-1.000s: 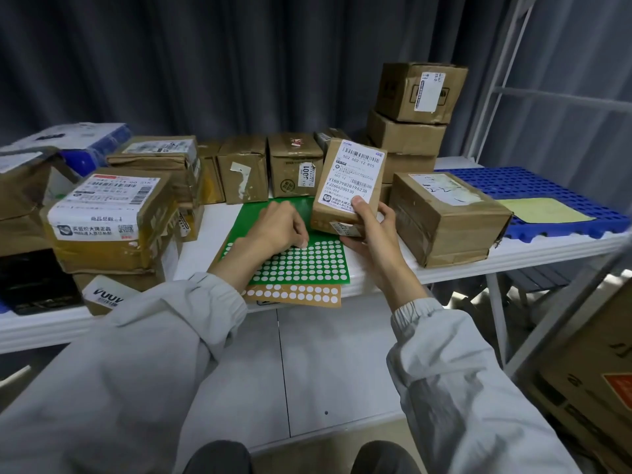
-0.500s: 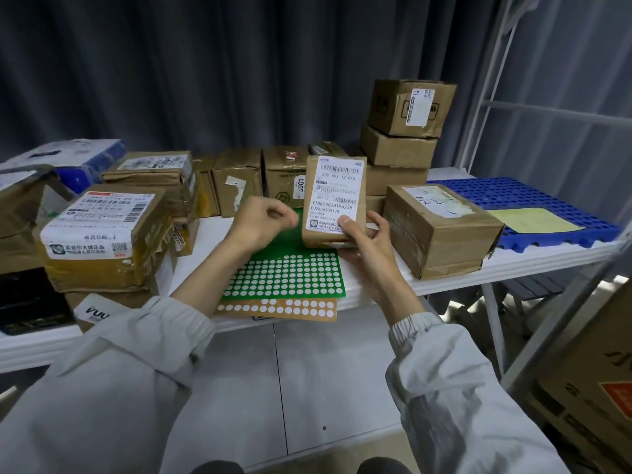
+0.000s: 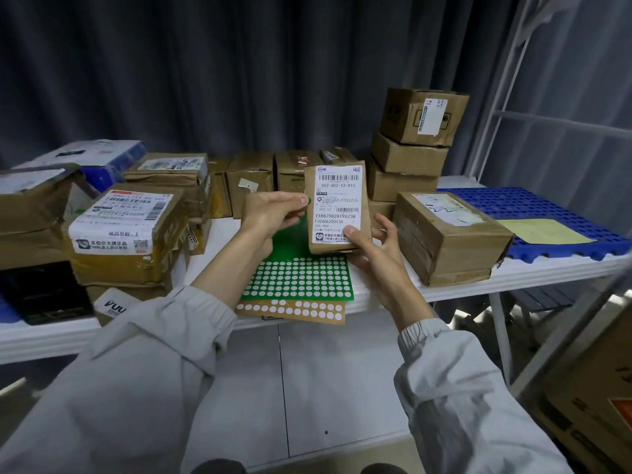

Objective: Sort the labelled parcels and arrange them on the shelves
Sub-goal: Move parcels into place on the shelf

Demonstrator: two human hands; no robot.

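From the head camera, the right hand (image 3: 371, 246) is gripping a small brown parcel (image 3: 337, 206) by its lower end, thumb on the white label, holding it upright above the worktop (image 3: 444, 289). The left hand (image 3: 270, 212) is pinching a small green sticker (image 3: 308, 201) at the parcel's left edge. Below both hands a green sticker sheet (image 3: 301, 275) is lying over a brown one (image 3: 290, 311). Right of the right hand a larger box (image 3: 448, 234) is sitting; left of the left hand, labelled boxes (image 3: 126, 230) are stacked.

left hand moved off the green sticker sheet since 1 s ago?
Yes. The left hand has lifted off the green sticker sheet and gone up and right, its fingertips now by the held parcel.
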